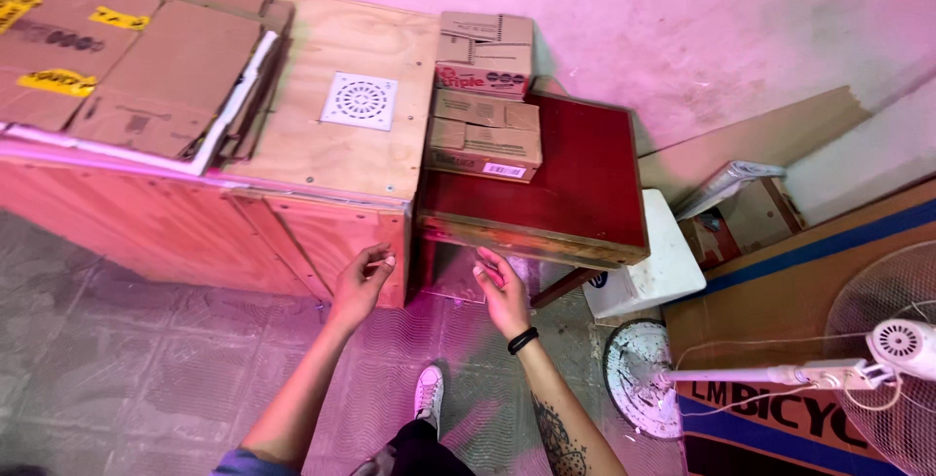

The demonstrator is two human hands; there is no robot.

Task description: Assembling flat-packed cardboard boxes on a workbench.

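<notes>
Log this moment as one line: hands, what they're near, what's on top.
left hand open, by plywood crate corner | right hand open, below red table edge | cardboard boxes stacked on top

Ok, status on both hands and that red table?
Left hand open, by plywood crate corner. Right hand open, under red table edge. Small cartons stacked on top.

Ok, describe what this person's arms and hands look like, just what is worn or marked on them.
Both forearms are bare. The right hand has a black band around its wrist, and a dark patterned tattoo runs along that forearm. The left hand wears nothing visible; a bluish sleeve edge shows near the elbow.
</notes>
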